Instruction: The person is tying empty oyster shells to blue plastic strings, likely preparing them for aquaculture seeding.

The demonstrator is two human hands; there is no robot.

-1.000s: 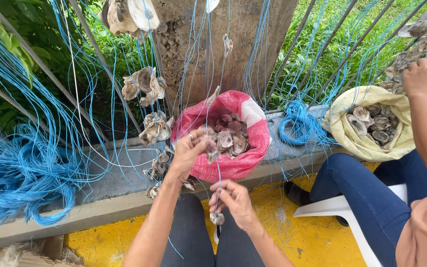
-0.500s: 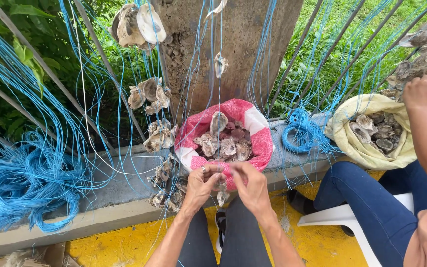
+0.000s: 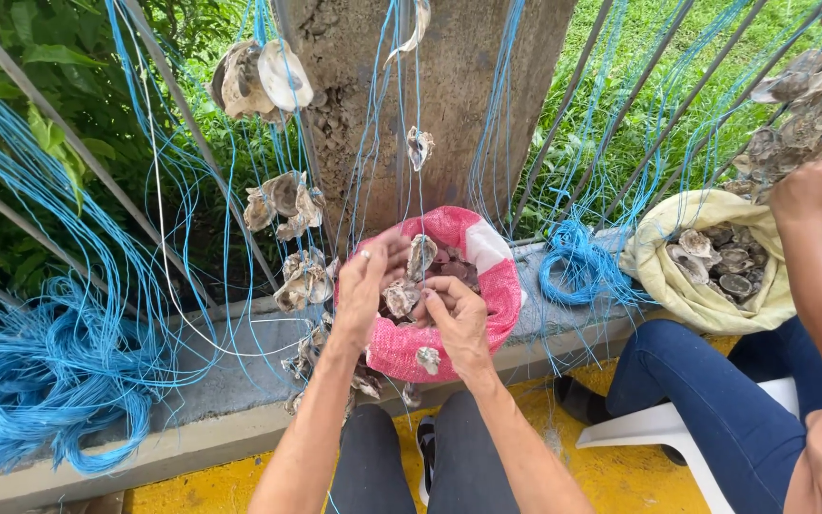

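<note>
Both hands raised | left hand (image 3: 365,286) and right hand (image 3: 457,319) over pink sack (image 3: 497,286)

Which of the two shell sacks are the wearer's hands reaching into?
The pink mesh sack at centre, where both hands meet; the yellow sack sits right, beside the co-worker.

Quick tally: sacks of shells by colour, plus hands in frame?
Pink sack: 1
Yellow sack: 1
Own hands, left hand and right hand: 2
Co-worker's hand: 1
Total: 5
</note>
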